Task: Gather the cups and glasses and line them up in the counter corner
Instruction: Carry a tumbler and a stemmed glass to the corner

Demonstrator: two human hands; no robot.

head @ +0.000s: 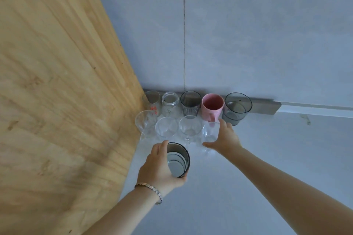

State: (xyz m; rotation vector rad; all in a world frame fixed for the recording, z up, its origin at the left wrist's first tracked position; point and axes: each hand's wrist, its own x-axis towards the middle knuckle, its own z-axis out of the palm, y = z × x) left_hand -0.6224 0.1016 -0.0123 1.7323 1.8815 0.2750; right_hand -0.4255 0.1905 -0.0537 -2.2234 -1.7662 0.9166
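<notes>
Upright, dark-rimmed steel cup (177, 160) gripped by left hand (158, 168).

Red print (illegible) on glass (151, 101)

Two bare forearms and two hands belong to the person; no sleeve covers either arm up to the picture's edge. The left hand (159, 166) has a bracelet (150, 190) around its wrist, a thin band of small flat links, silvery with a warmer copper tone on some of them. The right hand (225, 139) wears nothing: no ring, watch or band shows on it or its wrist.
</notes>
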